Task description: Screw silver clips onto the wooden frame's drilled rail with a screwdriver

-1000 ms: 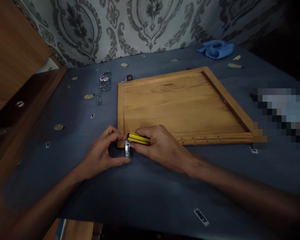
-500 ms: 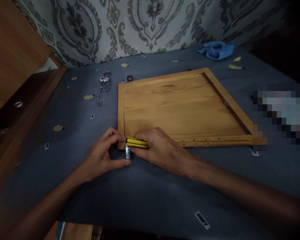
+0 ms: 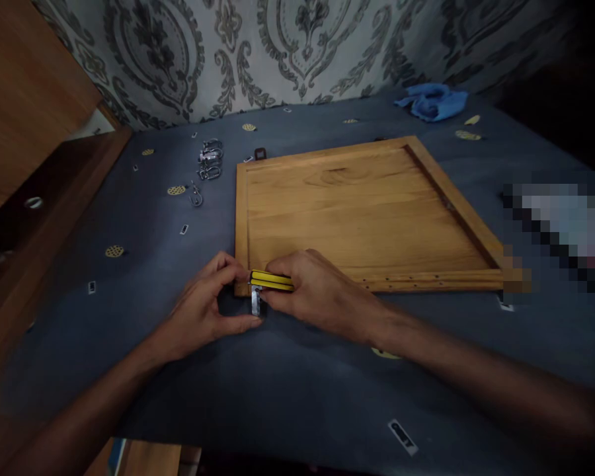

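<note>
A flat wooden panel [image 3: 357, 211] with a raised frame lies on the blue-grey cloth. At its near left corner my right hand [image 3: 317, 291] is closed around a yellow and black tool handle [image 3: 272, 281], held level along the panel's front edge. My left hand [image 3: 208, 307] pinches a small silver metal bracket [image 3: 255, 303] against that corner, thumb below and fingers above. The tool's tip is hidden between the two hands.
Several silver metal hooks [image 3: 208, 158] lie left of the panel, with small yellow discs [image 3: 114, 251] and tiny black pieces scattered about. A blue cloth [image 3: 434, 102] sits at the back right. Wooden furniture [image 3: 24, 99] stands on the left, patterned wallpaper behind.
Both hands stay at the panel's near left corner; the tool handle has shifted slightly left. The view has drifted a little.
</note>
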Available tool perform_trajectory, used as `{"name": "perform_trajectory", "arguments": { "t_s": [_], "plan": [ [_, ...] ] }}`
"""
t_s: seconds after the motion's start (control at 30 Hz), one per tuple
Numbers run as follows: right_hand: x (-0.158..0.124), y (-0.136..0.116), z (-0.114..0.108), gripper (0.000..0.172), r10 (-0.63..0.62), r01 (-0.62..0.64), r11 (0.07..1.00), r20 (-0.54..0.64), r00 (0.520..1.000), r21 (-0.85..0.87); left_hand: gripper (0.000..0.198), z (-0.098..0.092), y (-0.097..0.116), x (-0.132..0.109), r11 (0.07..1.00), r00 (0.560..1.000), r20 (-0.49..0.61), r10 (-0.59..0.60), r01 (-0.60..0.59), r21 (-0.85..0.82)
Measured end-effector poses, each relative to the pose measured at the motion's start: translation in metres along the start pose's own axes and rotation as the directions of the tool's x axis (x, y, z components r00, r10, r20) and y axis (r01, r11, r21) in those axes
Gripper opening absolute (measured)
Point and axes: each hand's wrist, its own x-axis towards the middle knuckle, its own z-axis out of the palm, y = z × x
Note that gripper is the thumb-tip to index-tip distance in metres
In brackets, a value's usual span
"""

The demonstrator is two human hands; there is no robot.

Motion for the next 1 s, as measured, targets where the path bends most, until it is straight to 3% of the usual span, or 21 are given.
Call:
{"name": "perform_trajectory", "arguments": {
  "t_s": [0.73, 1.0],
  "plan": [
    [0.0037, -0.0023, 0.0005, 0.021, 0.052, -0.055, 0.996, 0.038, 0.998, 0.077, 0.030, -0.0005, -0.0004, 0.0007, 1.000, 1.000, 0.020, 0.001, 0.000, -0.021],
    [0.0052, 0.0047, 0.0020, 0.032, 0.009, -0.006, 0.988, -0.017, 1.000, 0.155, 0.029, -0.0020, 0.0015, 0.0004, 0.999, 1.000, 0.015, 0.004, -0.004, -0.041]
  ]
}}
